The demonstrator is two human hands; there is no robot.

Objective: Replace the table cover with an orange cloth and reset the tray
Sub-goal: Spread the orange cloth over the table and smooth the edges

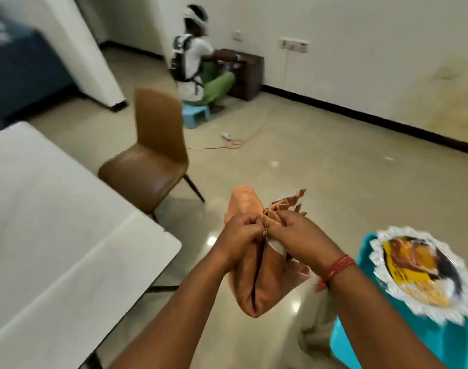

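Both hands up front, mid-air over the floor, working a folded orange cloth [257, 278]. Left hand [241, 230] has fingers curled tight, pinching the cloth's edge. Right hand [294, 231] pinches the pleated corner beside it, knuckles nearly touching the left. The rest of the cloth hangs below as a folded bundle, clear of the floor.

Right of the hands, low: tray [419, 272] with a lacy white rim and printed picture, sitting on a teal stool [440, 342], near its edge as far as blur allows.

Left: table [54, 222], white top showing, no cover that I can make out. Brown chair [153, 155] just past its corner.

Far: another person [198, 65] seated on a small stool by the wall, orange cable [227, 145] across the floor.

My read: finding corners to open the cloth, spread not started.

Risks:
- Wrong layer pinched → cloth opens twisted, needs re-gripping.
- Shaking it out → right elbow or cloth could clip the tray off the stool.
- Loose end could drag on the floor or snag the chair on the way to the table.
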